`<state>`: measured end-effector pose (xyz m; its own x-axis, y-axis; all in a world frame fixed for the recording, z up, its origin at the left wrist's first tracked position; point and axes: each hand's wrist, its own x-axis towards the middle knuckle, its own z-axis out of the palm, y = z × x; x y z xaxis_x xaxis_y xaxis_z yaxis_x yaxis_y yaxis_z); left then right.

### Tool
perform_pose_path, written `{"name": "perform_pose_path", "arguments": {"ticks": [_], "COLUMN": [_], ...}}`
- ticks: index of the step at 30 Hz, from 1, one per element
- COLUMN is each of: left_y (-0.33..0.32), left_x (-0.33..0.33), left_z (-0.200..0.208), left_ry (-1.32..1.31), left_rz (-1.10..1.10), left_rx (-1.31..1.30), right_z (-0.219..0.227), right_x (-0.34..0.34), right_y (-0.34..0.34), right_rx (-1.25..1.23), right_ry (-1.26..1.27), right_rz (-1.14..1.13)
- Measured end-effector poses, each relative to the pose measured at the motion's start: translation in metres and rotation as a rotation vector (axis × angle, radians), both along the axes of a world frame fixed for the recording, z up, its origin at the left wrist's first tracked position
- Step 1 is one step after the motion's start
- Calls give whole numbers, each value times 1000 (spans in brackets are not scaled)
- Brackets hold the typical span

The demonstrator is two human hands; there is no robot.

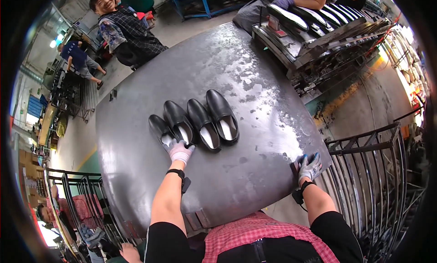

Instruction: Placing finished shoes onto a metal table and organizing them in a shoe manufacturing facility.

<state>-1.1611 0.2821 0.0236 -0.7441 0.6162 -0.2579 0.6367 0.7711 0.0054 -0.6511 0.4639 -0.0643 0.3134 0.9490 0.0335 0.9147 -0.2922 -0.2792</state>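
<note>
Several black slip-on shoes with pale insoles stand in a slanted row on the grey metal tabletop [218,181], toes pointing away from me. My left hand [180,153], in a white and grey glove, is closed at the heels of the leftmost shoe [158,126] and the shoe beside it [175,113]. Its fingertips are partly hidden inside the shoes. To the right, untouched, are a third shoe [196,113] and a fourth [217,103]. My gloved right hand [310,167] rests at the table's right edge with fingers stretched out, next to a small dark block [295,168].
A rack of black shoes [314,17] stands beyond the table's far right corner, where a purple-gloved person works. Another person [127,35] stands at the far left edge. Metal rail racks flank the table at right [364,167] and left [75,181].
</note>
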Motion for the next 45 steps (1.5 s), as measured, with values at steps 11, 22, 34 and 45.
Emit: {"name": "perform_pose_path", "arguments": {"ticks": [11, 22, 34, 45], "left_y": [82, 138, -107, -263], "left_x": [150, 74, 170, 195], "left_z": [18, -3, -42, -58], "left_ry": [-29, 178, 247, -140], "left_rz": [-304, -127, -618, 88], "left_rx": [108, 118, 326, -282], "right_z": [10, 11, 30, 22], "right_x": [1, 1, 0, 5], "right_y": [3, -4, -5, -2], "right_rx": [-41, 1, -72, -128], "right_ry": [-18, 73, 167, 76], "right_rz": [15, 17, 11, 44]}}
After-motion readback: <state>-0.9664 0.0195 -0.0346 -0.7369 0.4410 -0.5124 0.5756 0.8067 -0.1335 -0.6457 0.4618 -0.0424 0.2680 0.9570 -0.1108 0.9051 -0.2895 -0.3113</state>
